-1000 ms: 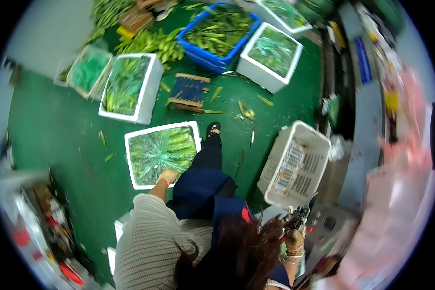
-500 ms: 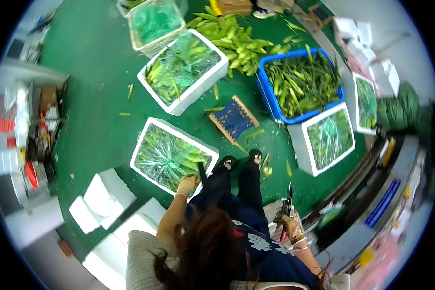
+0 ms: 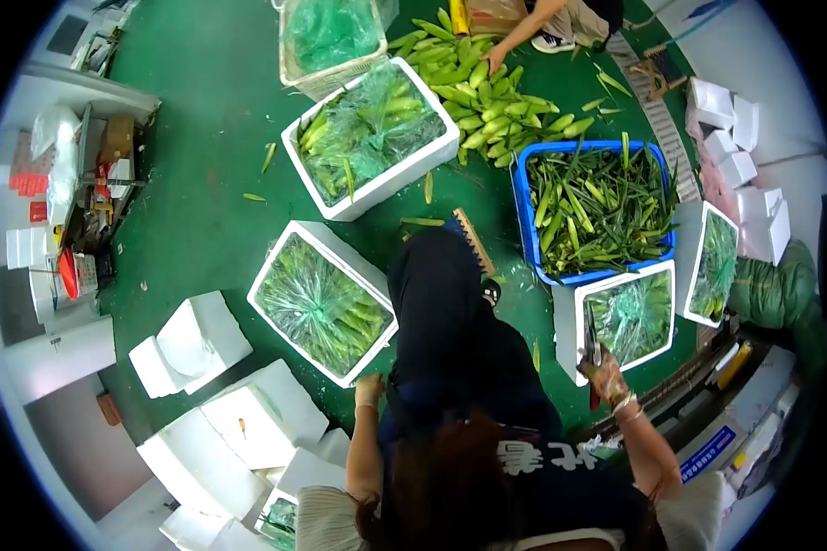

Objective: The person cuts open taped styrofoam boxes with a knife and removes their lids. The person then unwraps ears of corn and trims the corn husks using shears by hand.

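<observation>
Fingers of the right hand (image 3: 604,375), lower right, clamp a tool (image 3: 593,353); the left hand (image 3: 369,389), finger state unclear, is beside a foam box (image 3: 358,273).

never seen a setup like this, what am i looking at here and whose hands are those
There is no machine here: one person works with bare hands, and every picture comes from a single camera worn on their head, looking down. The person's left hand is beside the corner of a white box of greens under clear film; contact is hard to tell. The right hand holds a hand tool with a metal end. On the green floor are more such boxes, a blue tub of leaves and a pile of green cobs, where another person's hand reaches in.
</observation>
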Action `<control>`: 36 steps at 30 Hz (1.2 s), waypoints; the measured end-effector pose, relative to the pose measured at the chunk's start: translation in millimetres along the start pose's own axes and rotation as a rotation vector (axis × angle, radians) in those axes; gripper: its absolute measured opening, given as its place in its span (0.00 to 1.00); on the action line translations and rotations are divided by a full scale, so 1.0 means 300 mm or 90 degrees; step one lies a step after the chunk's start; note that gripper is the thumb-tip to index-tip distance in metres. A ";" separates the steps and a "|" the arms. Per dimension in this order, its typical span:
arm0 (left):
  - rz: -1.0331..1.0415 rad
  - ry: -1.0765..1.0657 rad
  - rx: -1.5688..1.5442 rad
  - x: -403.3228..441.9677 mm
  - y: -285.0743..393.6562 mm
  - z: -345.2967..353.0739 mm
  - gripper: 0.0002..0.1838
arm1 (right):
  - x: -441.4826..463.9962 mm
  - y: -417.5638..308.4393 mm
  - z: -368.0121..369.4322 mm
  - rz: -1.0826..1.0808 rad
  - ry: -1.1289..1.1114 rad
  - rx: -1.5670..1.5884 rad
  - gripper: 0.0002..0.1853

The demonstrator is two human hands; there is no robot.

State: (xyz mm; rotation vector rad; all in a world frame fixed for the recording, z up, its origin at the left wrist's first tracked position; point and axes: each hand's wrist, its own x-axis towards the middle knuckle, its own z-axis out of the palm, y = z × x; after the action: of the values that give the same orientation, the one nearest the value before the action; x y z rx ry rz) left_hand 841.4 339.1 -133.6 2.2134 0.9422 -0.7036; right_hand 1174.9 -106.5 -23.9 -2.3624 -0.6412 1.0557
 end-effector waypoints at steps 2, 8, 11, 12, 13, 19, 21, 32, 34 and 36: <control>-0.009 0.001 -0.057 0.085 0.037 -0.030 0.10 | 0.105 -0.134 -0.114 0.033 0.012 0.030 0.10; 0.028 -0.126 0.008 0.408 0.327 -0.282 0.09 | 0.565 0.065 0.091 0.038 0.125 0.179 0.17; -0.271 -0.046 -0.329 0.694 0.389 -0.330 0.12 | 0.784 -0.145 0.184 0.180 0.153 0.272 0.18; -0.221 -0.005 -0.305 0.781 0.460 -0.391 0.14 | 0.854 -0.126 0.258 0.198 0.138 0.257 0.17; -0.180 0.035 -0.413 0.868 0.548 -0.450 0.16 | 0.916 -0.082 0.378 0.182 0.089 0.172 0.16; -0.003 -0.065 -0.282 1.606 0.971 -0.459 0.13 | 1.451 0.105 0.798 0.347 0.216 0.100 0.21; -0.068 -0.093 -0.431 1.727 1.011 -0.430 0.13 | 1.593 0.278 1.186 0.583 0.233 0.136 0.26; 0.242 -0.336 -0.223 1.862 1.387 -0.121 0.11 | 1.777 0.064 1.178 0.248 0.249 0.155 0.18; 0.149 -0.319 -0.298 1.872 1.423 -0.098 0.12 | 1.763 0.048 1.141 0.246 0.195 0.224 0.18; 0.194 -0.301 -0.308 1.866 1.468 -0.082 0.12 | 1.744 0.056 1.098 0.239 0.142 0.295 0.18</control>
State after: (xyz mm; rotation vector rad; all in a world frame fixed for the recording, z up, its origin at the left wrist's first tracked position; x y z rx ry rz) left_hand 1521.6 356.6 -345.8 1.6142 0.4583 -0.7195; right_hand 1235.0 260.5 -518.1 -2.1750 0.1287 0.9405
